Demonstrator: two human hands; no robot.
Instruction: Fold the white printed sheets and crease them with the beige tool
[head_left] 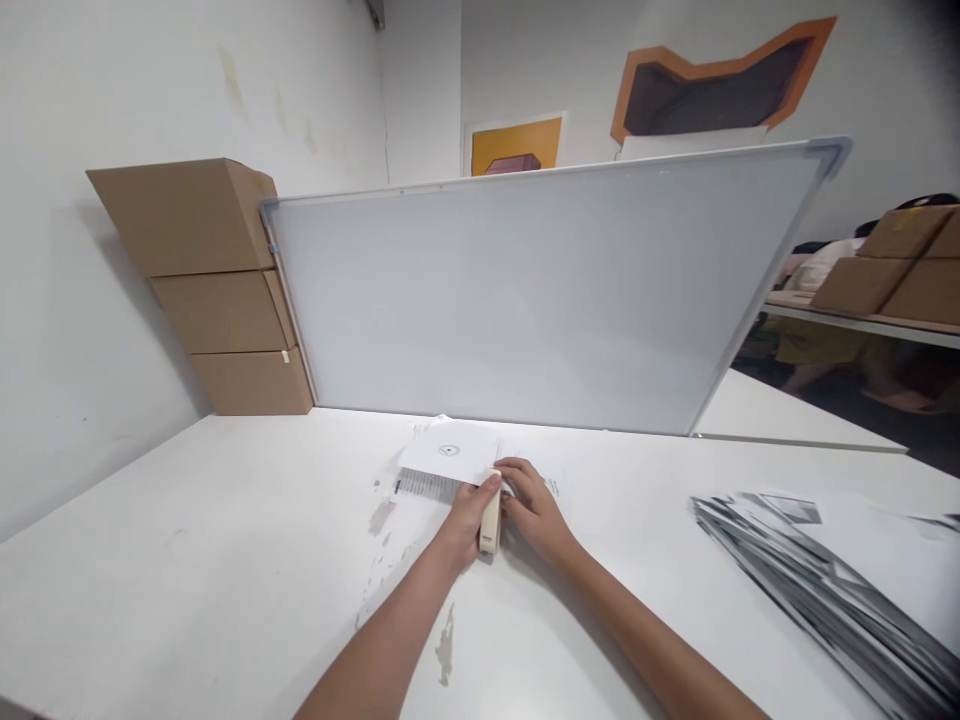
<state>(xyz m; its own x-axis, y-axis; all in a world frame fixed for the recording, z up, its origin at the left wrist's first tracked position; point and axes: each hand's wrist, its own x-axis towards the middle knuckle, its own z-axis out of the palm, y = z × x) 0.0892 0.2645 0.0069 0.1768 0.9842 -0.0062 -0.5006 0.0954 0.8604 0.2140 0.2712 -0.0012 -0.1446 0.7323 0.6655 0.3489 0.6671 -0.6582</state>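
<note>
A cream stapler point(490, 520) is held lengthwise in my left hand point(466, 518), the thumb pressed on its top near the far end. Its head meets the near right corner of a white sheet of paper point(448, 447) with a small round print in the middle. My right hand point(534, 508) is curled at that same corner, fingers bent around the paper's edge beside the stapler; the fingertips are partly hidden. Under the raised sheet lies a printed page point(427, 487) with lines of text.
A large stack of papers point(832, 570) lies fanned on the white table point(225, 560) at the right. A whiteboard point(510, 310) stands across the back. Several cardboard boxes rise at the left, including this one point(251, 383). More boxes point(862, 285) sit on a shelf at far right.
</note>
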